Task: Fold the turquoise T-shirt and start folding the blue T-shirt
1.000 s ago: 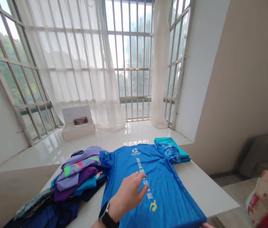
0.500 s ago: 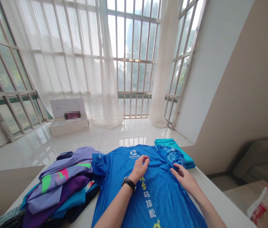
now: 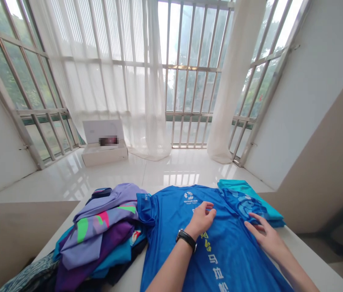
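Blue running jersey (image 3: 235, 251) lay spread face up on the white bench (image 3: 311, 259), its logo and yellow lettering showing. The left hand (image 3: 200, 221), with a black watch (image 3: 186, 239) on its wrist, rested palm down on the middle of the jersey, its fingers lightly curled and no clear pinch of cloth showing. The right hand (image 3: 264, 233) was open, its fingertips (image 3: 252, 217) touching the jersey's patterned sleeve (image 3: 241, 205) on the right side.

Left of the jersey, a heap of mixed clothes (image 3: 98, 239), with a lilac and purple garment (image 3: 104, 219) on top, came up just beside the other sleeve (image 3: 144, 209). Beyond the jersey's patterned sleeve, a folded teal garment (image 3: 250, 188) lay partly beneath it. Well past the jersey stood a white box (image 3: 104, 156), in front of sheer curtains (image 3: 104, 81).

The step in hand looked like smoothing the jersey flat. The patterned sleeve lay rumpled, so the next move seemed to call for straightening it against the body of the jersey.
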{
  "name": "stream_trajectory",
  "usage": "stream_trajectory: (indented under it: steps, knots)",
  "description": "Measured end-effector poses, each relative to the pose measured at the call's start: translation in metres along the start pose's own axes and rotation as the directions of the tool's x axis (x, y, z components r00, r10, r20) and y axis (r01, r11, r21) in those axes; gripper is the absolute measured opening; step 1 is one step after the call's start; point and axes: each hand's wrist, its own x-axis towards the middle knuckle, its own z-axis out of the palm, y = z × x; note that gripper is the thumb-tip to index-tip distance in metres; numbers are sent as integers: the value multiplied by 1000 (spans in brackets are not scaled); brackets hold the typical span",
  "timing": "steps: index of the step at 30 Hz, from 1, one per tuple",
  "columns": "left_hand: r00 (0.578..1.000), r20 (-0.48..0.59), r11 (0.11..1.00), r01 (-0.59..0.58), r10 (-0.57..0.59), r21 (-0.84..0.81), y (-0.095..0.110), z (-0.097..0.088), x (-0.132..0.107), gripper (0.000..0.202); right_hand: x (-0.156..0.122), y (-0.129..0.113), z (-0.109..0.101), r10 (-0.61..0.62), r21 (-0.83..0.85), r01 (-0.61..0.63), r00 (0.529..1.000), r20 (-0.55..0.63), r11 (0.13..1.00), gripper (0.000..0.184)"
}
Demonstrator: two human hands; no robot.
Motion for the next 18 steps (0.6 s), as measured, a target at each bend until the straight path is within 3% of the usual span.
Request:
stream_trajectory:
  steps: [4, 7, 10, 13, 15, 18]
  knots:
    - [1000, 18, 1000, 6, -6, 6, 1, -1, -1, 34, -8, -5, -3, 84, 119, -95, 992, 96, 988, 78]
    - [999, 32, 1000, 10, -10, -6, 4, -2, -3, 35, -10, -9, -7, 168, 210, -181, 983, 77, 961, 75]
    - [999, 33, 1000, 25, -24, -11, 6, -4, -4, 35, -11, -12, -6, 150, 222, -148, 989, 7, 964, 75]
    - [999, 28, 999, 30, -29, -22, 6, -5, -4, 35, -15, -18, 2, 31, 62, -24, 993, -112, 998, 74]
    - [999, 30, 999, 27, -26, -40, 4, -5, -3, 35, -21, -21, 9, -129, -121, 111, 979, -160, 986, 71]
    - [999, 44, 998, 17, -14, -68, -2, -2, 0, 36, -30, -18, 23, -461, -442, 369, 879, -119, 818, 58]
